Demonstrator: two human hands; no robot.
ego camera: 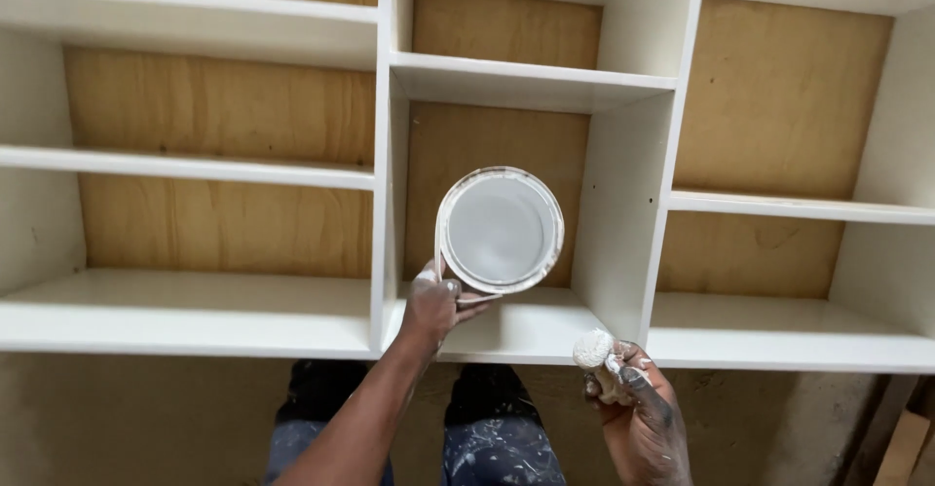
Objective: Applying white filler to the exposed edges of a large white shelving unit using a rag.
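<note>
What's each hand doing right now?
Left hand: closed, holding a round paint can of white paint.
Right hand: closed around a white-coated applicator.

Your left hand (435, 303) covers the lower rim of the paint can (499, 230), so you cannot see how far your fingers wrap under it, nor the can's side wall and base, which face away from you. Your right hand (638, 403) closes around the handle of the white-coated tool (593, 349); only its rounded tip shows, too small to tell brush from sponge. The shelf unit (526, 77) runs off the top, left and right edges. Your paint-flecked trousers (497, 447) are cut by the bottom edge, and a wooden piece (904, 447) at the lower right corner is mostly out of view.
</note>
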